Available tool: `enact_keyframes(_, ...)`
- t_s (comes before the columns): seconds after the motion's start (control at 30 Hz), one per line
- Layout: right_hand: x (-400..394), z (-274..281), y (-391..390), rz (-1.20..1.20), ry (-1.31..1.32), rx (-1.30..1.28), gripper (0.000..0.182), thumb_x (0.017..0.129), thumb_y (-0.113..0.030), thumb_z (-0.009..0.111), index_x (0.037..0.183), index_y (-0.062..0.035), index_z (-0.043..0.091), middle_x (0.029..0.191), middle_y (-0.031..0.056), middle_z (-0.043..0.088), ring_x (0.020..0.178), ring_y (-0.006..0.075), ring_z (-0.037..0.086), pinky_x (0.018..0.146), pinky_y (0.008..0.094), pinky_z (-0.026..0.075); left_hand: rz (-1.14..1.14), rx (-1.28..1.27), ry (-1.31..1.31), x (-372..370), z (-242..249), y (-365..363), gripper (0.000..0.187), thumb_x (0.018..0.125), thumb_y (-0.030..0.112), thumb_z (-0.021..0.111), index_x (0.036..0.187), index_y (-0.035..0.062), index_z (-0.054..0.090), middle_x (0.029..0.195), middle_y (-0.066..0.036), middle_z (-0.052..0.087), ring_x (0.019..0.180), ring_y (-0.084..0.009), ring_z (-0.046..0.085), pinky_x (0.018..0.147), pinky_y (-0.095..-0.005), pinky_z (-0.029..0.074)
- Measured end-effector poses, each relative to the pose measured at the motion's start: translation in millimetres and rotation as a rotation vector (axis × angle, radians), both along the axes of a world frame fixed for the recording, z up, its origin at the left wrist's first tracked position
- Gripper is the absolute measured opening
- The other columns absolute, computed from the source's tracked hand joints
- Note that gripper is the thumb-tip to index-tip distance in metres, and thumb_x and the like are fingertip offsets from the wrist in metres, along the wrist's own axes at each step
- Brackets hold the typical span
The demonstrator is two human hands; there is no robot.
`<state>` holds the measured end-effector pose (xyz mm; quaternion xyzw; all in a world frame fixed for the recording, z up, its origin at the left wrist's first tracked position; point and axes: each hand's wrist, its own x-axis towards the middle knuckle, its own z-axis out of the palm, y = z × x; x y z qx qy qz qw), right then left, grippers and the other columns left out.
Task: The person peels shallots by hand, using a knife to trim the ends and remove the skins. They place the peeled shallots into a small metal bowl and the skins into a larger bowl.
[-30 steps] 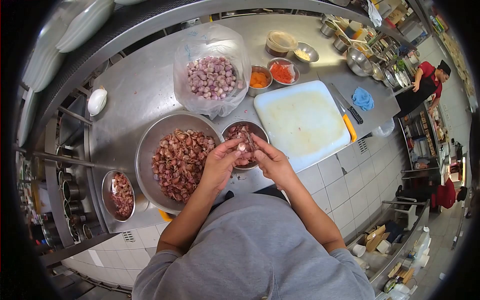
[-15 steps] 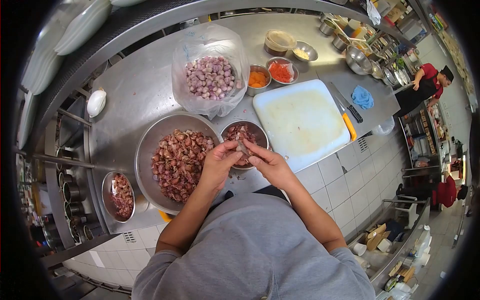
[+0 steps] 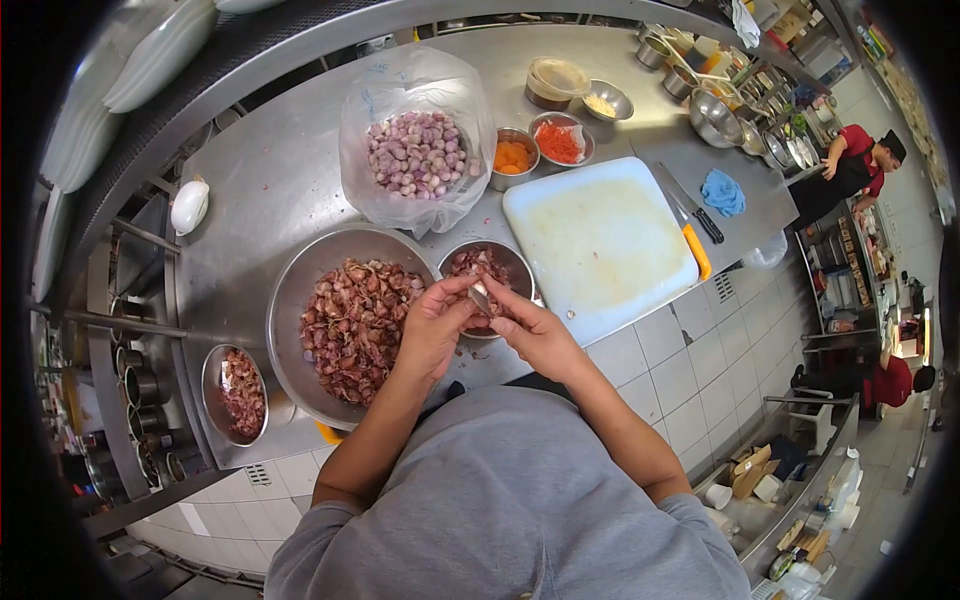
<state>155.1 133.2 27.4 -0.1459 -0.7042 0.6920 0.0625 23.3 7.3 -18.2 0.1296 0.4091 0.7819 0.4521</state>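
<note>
My left hand (image 3: 436, 322) is closed, pinching a small shallot (image 3: 479, 289) whose pale flesh shows at the fingertips. My right hand (image 3: 537, 335) is closed around a small knife; its short grey blade (image 3: 482, 301) lies against the shallot and the handle is hidden in the fingers. Both hands hover over a small metal bowl (image 3: 522, 272) holding reddish shallot skins. Left of them stands a large steel bowl (image 3: 290, 290) full of unpeeled shallots (image 3: 357, 325). Behind it, a clear plastic bag (image 3: 358, 190) holds peeled purple-white shallots (image 3: 417, 155).
A white cutting board (image 3: 600, 230) lies right of the hands, with a large knife (image 3: 706, 220) and blue cloth (image 3: 723, 192) beyond. Bowls of orange pieces (image 3: 512, 157) and red pieces (image 3: 558, 143) stand behind. An oval bowl (image 3: 210, 400) holds skins at left. Two people are at far right.
The fingertips and blade have shifted slightly on the shallot, and a pale patch of its flesh now shows. Both hands stay over the small bowl.
</note>
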Motion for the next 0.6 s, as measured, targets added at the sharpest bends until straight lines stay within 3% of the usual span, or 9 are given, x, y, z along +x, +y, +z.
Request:
enact_keyframes(0.1, -0.4, 4.3, 0.4, -0.011, -0.071, -0.091, 0.05, 0.099, -0.017, 0.054, 0.145, -0.0062, 0.039, 0.147, 0.0069, 0.045, 0.134, 0.0162, 0.04, 0.111, 0.029, 0.03, 0.001, 0.016, -0.029, 0.7, -8.1, -1.0, 0.029, 0.093, -0.002, 0.056, 0.121, 0.0029, 0.057, 0.109, -0.009, 0.064, 0.096, -0.0167, 0.064, 0.081, -0.0318, 0.055)
enact_keyframes(0.17, 0.4, -2.3, 1.0, -0.052, -0.032, -0.055, 0.046, 0.099, -0.017, 0.054, 0.144, -0.0104, 0.044, 0.128, 0.0046, 0.06, 0.107, 0.0107, 0.059, 0.09, 0.0241, 0.047, -0.015, 0.025, -0.041, 1.4, -11.2, -2.1, 0.028, 0.094, 0.0, 0.055, 0.121, 0.0023, 0.056, 0.109, -0.009, 0.064, 0.097, -0.018, 0.065, 0.083, -0.0334, 0.055)
enact_keyframes(0.2, 1.2, -3.9, 1.6, -0.053, -0.032, -0.055, 0.046, 0.099, -0.017, 0.054, 0.144, -0.0104, 0.044, 0.128, 0.0046, 0.06, 0.107, 0.0107, 0.059, 0.09, 0.0241, 0.047, -0.015, 0.025, -0.041, 1.1, -9.1, -1.8, 0.028, 0.094, 0.0, 0.055, 0.121, 0.0023, 0.056, 0.109, -0.009, 0.064, 0.097, -0.018, 0.065, 0.083, -0.0334, 0.055)
enact_keyframes(0.27, 3.4, -5.5, 3.4, -0.096, -0.145, -0.42, 0.046, 0.099, -0.016, 0.055, 0.144, -0.0167, 0.045, 0.097, -0.002, 0.06, 0.067, 0.0025, 0.05, 0.056, 0.0188, 0.042, -0.071, 0.04, -0.084, -0.1, -3.7, -0.6, 0.028, 0.095, 0.003, 0.055, 0.122, 0.0016, 0.056, 0.113, -0.009, 0.063, 0.098, -0.0191, 0.065, 0.084, -0.0339, 0.055)
enact_keyframes(0.3, 3.0, -4.6, 3.3, -0.095, -0.145, -0.42, 0.046, 0.099, -0.016, 0.055, 0.144, -0.0167, 0.045, 0.097, -0.002, 0.06, 0.067, 0.0025, 0.05, 0.056, 0.0188, 0.042, -0.071, 0.041, -0.083, -0.1, 1.6, 0.4, 0.028, 0.095, 0.003, 0.055, 0.122, 0.0016, 0.056, 0.113, -0.009, 0.063, 0.098, -0.0191, 0.065, 0.084, -0.0339, 0.055)
enact_keyframes(0.37, 2.3, -2.2, 3.1, -0.185, -0.172, -0.453, 0.049, 0.099, -0.016, 0.055, 0.146, -0.0208, 0.042, 0.073, -0.0086, 0.039, 0.056, 0.0025, 0.031, 0.046, 0.0164, 0.027, -0.017, 0.016, -0.148, 0.6, 11.1, 2.6, 0.028, 0.094, 0.005, 0.054, 0.122, 0.0003, 0.056, 0.105, -0.011, 0.066, 0.096, -0.02, 0.066, 0.084, -0.0344, 0.056)
enact_keyframes(0.5, 2.6, -9.6, 0.7, -0.131, -0.124, -0.463, 0.056, 0.099, -0.015, 0.054, 0.15, -0.0214, 0.034, 0.075, -0.0075, 0.041, 0.057, 0.0024, 0.032, 0.046, 0.0168, 0.027, -0.024, 0.026, -0.138, -1.6, 8.3, 1.0, 0.029, 0.096, 0.005, 0.054, 0.125, 0.0015, 0.055, 0.119, -0.009, 0.062, 0.099, -0.0186, 0.065, 0.084, -0.0324, 0.055)
enact_keyframes(0.57, 0.9, -13.2, -1.0, -0.02, 0.042, -0.188, 0.06, 0.099, -0.015, 0.054, 0.153, -0.0222, 0.027, 0.076, -0.0071, 0.041, 0.058, 0.0024, 0.032, 0.047, 0.0169, 0.028, -0.024, 0.049, -0.124, -1.7, 7.3, 1.3, 0.029, 0.095, 0.006, 0.056, 0.124, 0.0023, 0.055, 0.118, -0.009, 0.062, 0.101, -0.0177, 0.064, 0.084, -0.0317, 0.054)
enact_keyframes(0.6, 0.9, -10.3, -1.4, -0.02, 0.042, -0.188, 0.06, 0.099, -0.015, 0.054, 0.153, -0.0222, 0.027, 0.076, -0.0071, 0.041, 0.058, 0.0024, 0.032, 0.047, 0.0169, 0.028, -0.024, 0.049, -0.124, -1.5, 6.2, 1.0, 0.029, 0.095, 0.006, 0.056, 0.124, 0.0023, 0.055, 0.118, -0.009, 0.062, 0.101, -0.0177, 0.064, 0.084, -0.0317, 0.054)
